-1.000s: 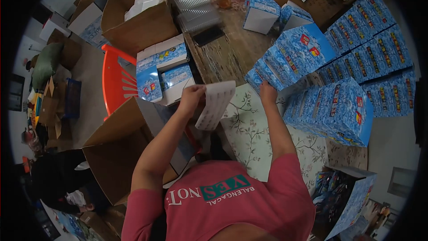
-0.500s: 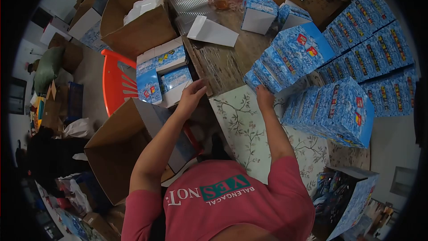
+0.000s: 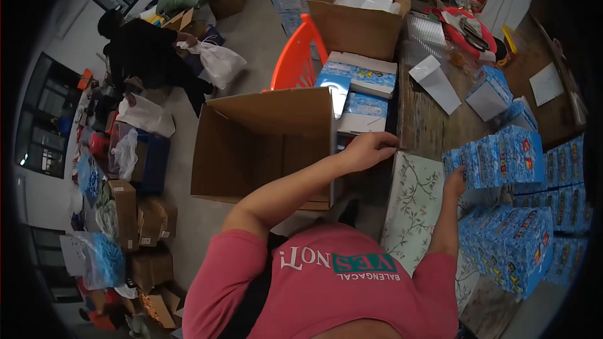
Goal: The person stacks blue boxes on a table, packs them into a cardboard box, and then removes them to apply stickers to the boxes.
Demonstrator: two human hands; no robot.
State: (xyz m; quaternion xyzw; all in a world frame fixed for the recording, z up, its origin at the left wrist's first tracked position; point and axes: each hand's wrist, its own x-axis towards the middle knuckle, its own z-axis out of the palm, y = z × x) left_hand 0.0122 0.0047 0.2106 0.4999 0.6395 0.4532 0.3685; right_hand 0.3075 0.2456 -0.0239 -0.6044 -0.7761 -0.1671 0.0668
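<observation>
Clearly, the left hand [image 3: 370, 151] hangs near the table [image 3: 422, 119] edge, fingers loosely bent, thumb and fingertips a little apart, with nothing visible between them. To its right, the right hand [image 3: 455, 183] has its fingers at the near end of a row of blue patterned boxes [image 3: 497, 162]; they seem to touch it, though the view is too poor to tell whether they clamp it.

Just below that hand and to its right stands another blue stack [image 3: 507, 248], and between the two hands lies a pale floral sheet [image 3: 408, 207]. Up and right from the left hand, a white carton piece [image 3: 434, 85] rests on the table. Directly beyond the left hand are packed blue-and-white boxes [image 3: 363, 78], with an orange chair [image 3: 295, 59] to their left. Left of that hand, a large cardboard box [image 3: 260, 144] gapes open, partly behind the forearm.
</observation>
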